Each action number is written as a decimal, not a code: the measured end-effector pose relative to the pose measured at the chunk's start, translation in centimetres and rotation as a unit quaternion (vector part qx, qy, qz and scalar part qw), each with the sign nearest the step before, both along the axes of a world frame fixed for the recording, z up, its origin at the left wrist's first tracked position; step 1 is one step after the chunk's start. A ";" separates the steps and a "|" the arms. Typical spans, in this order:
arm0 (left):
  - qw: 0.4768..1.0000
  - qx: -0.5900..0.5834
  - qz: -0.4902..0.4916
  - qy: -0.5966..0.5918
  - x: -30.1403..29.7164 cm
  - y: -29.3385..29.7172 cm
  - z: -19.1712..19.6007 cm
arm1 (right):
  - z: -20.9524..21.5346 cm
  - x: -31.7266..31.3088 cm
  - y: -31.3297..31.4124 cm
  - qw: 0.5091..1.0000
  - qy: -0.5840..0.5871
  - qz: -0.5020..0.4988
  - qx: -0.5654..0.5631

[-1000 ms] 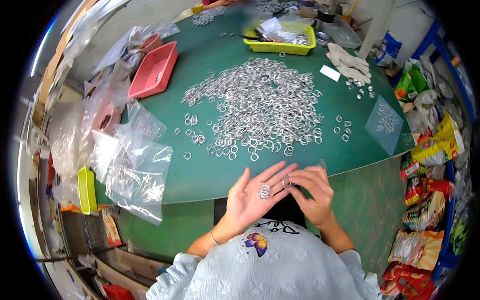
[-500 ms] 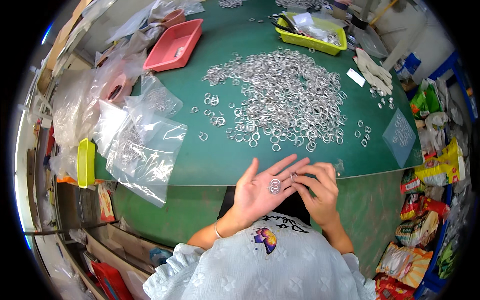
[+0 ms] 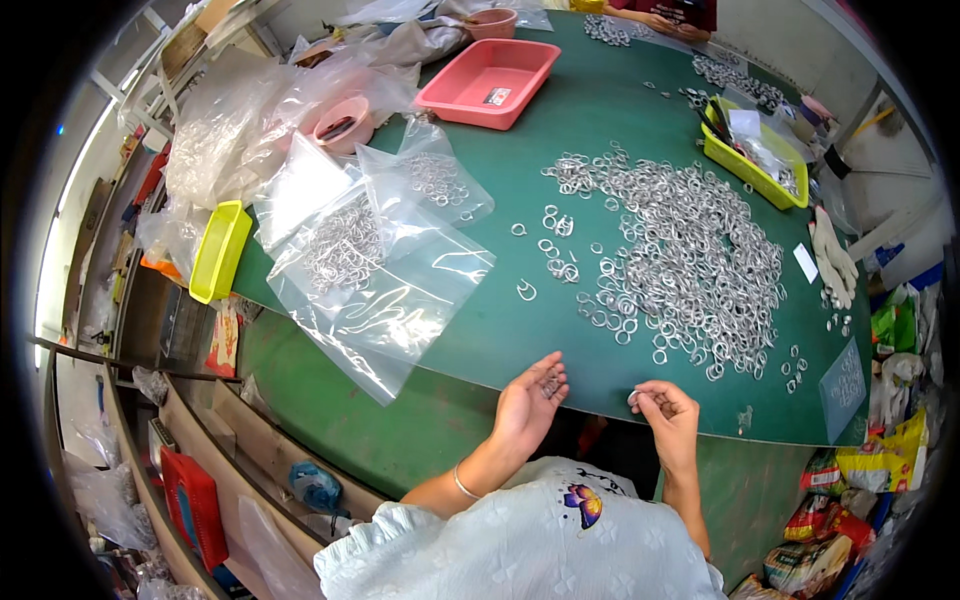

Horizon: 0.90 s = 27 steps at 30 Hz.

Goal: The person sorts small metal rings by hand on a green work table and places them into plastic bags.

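Observation:
My left hand (image 3: pixel 527 408) is half curled, palm up, at the table's front edge, with a few silver metal rings (image 3: pixel 550 387) held in its fingers. To its right, my right hand (image 3: pixel 670 418) pinches a single ring (image 3: pixel 633 397) between thumb and fingertips. Beyond both hands a wide pile of silver rings (image 3: pixel 690 255) covers the middle of the green table (image 3: pixel 470 345). Several loose rings (image 3: pixel 526 290) lie to the left of the pile. Clear plastic bags (image 3: pixel 420 300) on the left hold more rings (image 3: pixel 345 245).
A pink tray (image 3: pixel 490 85), a small pink bowl (image 3: pixel 343 124) and a yellow-green basket (image 3: pixel 222 250) stand on the left. Another yellow-green basket (image 3: pixel 755 155) with tools and bags stands far right, near white gloves (image 3: pixel 832 260). Across the table another person's hands (image 3: pixel 672 27) are near rings.
The view has swung left. My left hand has gone from flat and open to curled around its rings. My right hand has moved away from it to the right.

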<state>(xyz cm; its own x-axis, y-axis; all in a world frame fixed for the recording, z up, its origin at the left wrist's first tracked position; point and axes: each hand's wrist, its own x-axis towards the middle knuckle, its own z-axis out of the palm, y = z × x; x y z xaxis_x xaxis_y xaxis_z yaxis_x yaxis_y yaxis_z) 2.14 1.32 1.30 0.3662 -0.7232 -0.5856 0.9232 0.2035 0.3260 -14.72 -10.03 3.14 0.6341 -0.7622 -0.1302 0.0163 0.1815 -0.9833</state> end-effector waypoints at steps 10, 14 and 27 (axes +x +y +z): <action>0.991 -0.008 0.128 -0.041 8.1 1.4 -0.7 | -1.9 6.8 0.2 0.990 0.048 0.096 0.096; 0.973 -0.020 0.207 -0.096 15.4 -0.3 1.3 | -2.3 7.5 1.1 0.993 0.063 0.080 0.061; 0.918 -0.059 0.310 -0.240 25.0 -5.6 -0.4 | -3.2 6.9 1.5 0.996 0.037 0.033 0.080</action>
